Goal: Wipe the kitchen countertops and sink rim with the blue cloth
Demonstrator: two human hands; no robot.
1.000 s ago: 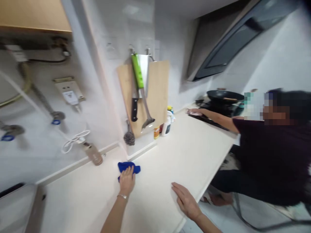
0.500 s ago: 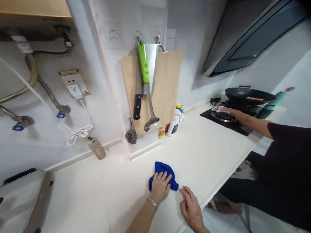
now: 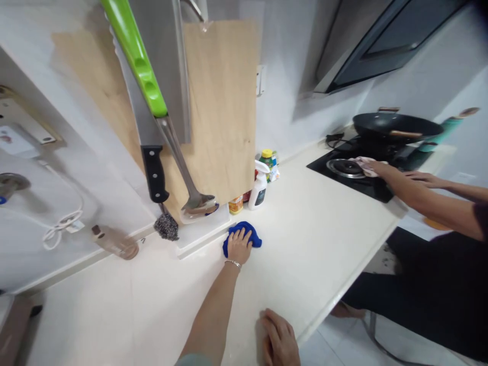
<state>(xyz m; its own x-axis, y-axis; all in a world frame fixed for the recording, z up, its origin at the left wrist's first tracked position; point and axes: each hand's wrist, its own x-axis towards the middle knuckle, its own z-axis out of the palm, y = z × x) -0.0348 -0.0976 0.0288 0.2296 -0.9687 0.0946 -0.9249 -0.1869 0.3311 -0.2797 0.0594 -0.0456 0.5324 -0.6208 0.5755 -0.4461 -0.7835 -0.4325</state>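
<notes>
My left hand [image 3: 239, 245] lies over a blue cloth [image 3: 249, 235], fingers spread and pressing it to the white countertop [image 3: 305, 223]. The cloth is bunched under the palm, close to the foot of the wall ledge [image 3: 206, 243]. A bracelet circles that wrist. Close to the counter's front edge, my right hand [image 3: 280, 338] rests with loosely bent fingers and holds nothing. A white spray bottle [image 3: 259, 190] and a small orange-labelled container [image 3: 236, 204] stand just beyond the cloth.
A wooden cutting board [image 3: 224, 112], a cleaver, a black-handled knife [image 3: 154, 173], a green-handled tool [image 3: 141, 66] and a steel scrubber [image 3: 166, 226] hang at the wall. At right another person's hand wipes the stove [image 3: 346, 168] with a pale cloth, near a wok [image 3: 396, 127].
My left hand and the blue cloth have moved forward to the wall ledge. My right hand is now farther from the cloth. The view has shifted closer to the hanging tools.
</notes>
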